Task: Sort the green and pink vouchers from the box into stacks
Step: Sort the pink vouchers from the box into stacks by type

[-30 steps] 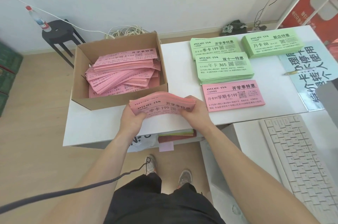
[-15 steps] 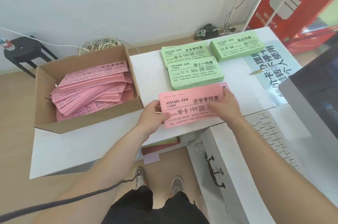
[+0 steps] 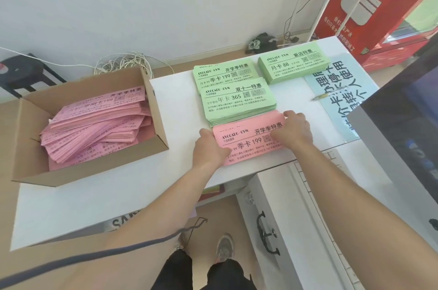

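Right of the cardboard box, on the white table: one pink stack of vouchers. Lies flat, print up. Two hands on it. Left hand at the end nearer the box, fingers curled round that edge, thumb over the near corner. Right hand at the end farther from the box, fingers hooked over the far corner, thumb laid on top. Both closed on the stack, nothing else held.

Inside the box: one loose pink heap, slanted and fanned, filling most of it.

Right of the box and farther back than the pink stack: three green ones. First green stack hard against the pink stack's far edge; second green stack behind that, partly under it; third green stack farther right again, apart from the other two.

Farther right of the box still: one pen on a blue printed sheet, then a dark monitor cutting off the table's corner. Right of the box and nearer: one white drawer unit with a black handle, partly hidden by the right forearm.

Behind the box, on the floor: one black stool, one tangle of white cable. White wall beyond, pale wood-toned floor, one red cabinet far to the right of the box.
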Demonstrator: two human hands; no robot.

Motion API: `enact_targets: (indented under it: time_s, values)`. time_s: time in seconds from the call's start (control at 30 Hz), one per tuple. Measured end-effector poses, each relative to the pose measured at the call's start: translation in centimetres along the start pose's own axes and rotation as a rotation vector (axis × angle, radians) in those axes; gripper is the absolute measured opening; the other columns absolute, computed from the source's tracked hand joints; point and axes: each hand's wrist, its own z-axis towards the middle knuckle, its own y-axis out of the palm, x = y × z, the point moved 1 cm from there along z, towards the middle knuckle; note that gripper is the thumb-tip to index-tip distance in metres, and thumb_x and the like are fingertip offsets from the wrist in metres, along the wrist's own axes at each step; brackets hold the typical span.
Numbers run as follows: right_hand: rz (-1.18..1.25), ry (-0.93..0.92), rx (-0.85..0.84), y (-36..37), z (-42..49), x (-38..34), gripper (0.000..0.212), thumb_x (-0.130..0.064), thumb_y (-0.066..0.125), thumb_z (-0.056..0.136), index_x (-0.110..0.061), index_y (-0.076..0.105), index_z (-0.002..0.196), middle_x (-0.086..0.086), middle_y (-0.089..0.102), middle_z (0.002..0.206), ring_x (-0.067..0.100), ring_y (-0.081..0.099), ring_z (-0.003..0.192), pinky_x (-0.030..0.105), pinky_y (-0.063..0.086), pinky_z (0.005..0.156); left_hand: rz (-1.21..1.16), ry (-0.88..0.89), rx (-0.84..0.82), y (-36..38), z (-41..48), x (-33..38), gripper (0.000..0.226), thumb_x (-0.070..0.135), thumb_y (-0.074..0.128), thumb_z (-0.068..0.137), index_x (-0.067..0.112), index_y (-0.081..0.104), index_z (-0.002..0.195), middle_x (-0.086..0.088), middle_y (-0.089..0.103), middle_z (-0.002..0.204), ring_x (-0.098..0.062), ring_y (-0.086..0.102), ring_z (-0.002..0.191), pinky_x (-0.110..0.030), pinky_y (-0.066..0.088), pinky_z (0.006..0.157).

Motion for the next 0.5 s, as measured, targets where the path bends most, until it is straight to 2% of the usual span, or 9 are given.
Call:
enact_targets:
  time_s: [0.07,0.2,0.33,0.5]
  values:
    - [-0.087,-0.009,0.047,0.1,-0.5,-0.1,0.069,-0.021,0.073,0.075,-0.018,0.047,0.138,0.009,0.045,0.134,0.032,0.043,0.127,0.044,0.047,0.093,0.093,0.025,0.032,-0.1,-0.1,0.2,0.057,0.025,0.081,0.079,0.012,0.037,0.112,-0.002,0.058,0.106,-0.025,0.061,0.090,-0.036,0.049,0.069]
    - [-0.203,-0.120,0.127,-0.5,-1.8,-1.6,0.060,-0.021,0.073,0.079,-0.017,0.051,0.135,0.010,0.048,0.132,0.032,0.047,0.120,0.043,0.048,0.090,0.281,0.114,0.008,-1.1,-1.1,1.1,0.055,0.042,0.076,0.083,0.014,0.045,0.119,-0.003,0.053,0.114,-0.026,0.060,0.100,-0.039,0.051,0.078]
    - [-0.145,-0.288,0.086,-1.2,-4.3,-6.3,0.049,-0.024,0.070,0.085,-0.021,0.057,0.132,0.006,0.050,0.135,0.028,0.050,0.121,0.041,0.050,0.090,0.203,0.299,-0.050,-5.5,-2.6,2.9,0.027,0.040,0.068,0.089,0.021,0.057,0.104,0.004,0.060,0.110,-0.019,0.060,0.098,-0.038,0.052,0.084]
    - [-0.032,-0.552,0.047,-0.3,-8.5,-16.0,0.039,-0.028,0.071,0.086,-0.021,0.063,0.124,0.003,0.053,0.130,0.025,0.059,0.113,0.042,0.051,0.093,0.044,0.377,0.103,-16.3,-3.6,2.4,0.010,0.033,0.067,0.087,0.026,0.062,0.090,0.011,0.067,0.094,-0.016,0.066,0.086,-0.038,0.055,0.081]
